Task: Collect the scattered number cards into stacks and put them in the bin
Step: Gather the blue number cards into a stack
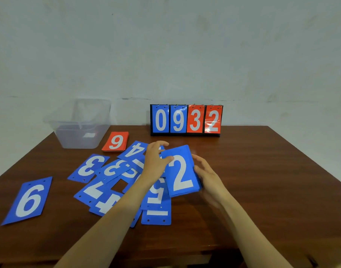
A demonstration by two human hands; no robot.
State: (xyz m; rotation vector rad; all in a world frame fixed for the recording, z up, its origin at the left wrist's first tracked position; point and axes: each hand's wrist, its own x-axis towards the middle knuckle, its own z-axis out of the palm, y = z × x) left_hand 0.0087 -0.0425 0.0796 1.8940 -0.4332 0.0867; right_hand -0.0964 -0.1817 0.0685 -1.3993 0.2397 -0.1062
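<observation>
1. Looking down at the brown desk [262, 171], we find both hands closed on 1 stack of blue cards [182, 176], whose top card shows a white 2.
2. The left hand [156, 163] grips the stack's far left corner, with the thumb pressed on the top face beside the 2 and the fingers curled over the far edge.
3. The right hand [208, 176] cups the stack's right edge with its fingers bent against it. We cannot see its thumb.
4. The stack sits near the middle of the desk, turned slightly, and its near left corner overlaps loose cards. We cannot tell whether it rests on them or is lifted.
5. A heap of loose blue cards [107, 182] spreads left of the stack and under the left forearm. They overlap at many angles, and a 3 [89, 167] and a 4 [135, 149] are plain among them.
6. A single blue 6 card [28, 200] lies flat by itself at the near left, well apart from the heap.
7. A red stack [115, 142] topped by a 9 lies flat between the heap and the bin, just beside the 4.
8. The clear bin [69, 136] stands upright at the far left corner, well apart from the held stack. Something pale shows blurred through its wall.
9. A flip scoreboard [186, 120] stands at the desk's far edge, with 0 and 9 in blue and 3 and 2 in red.
</observation>
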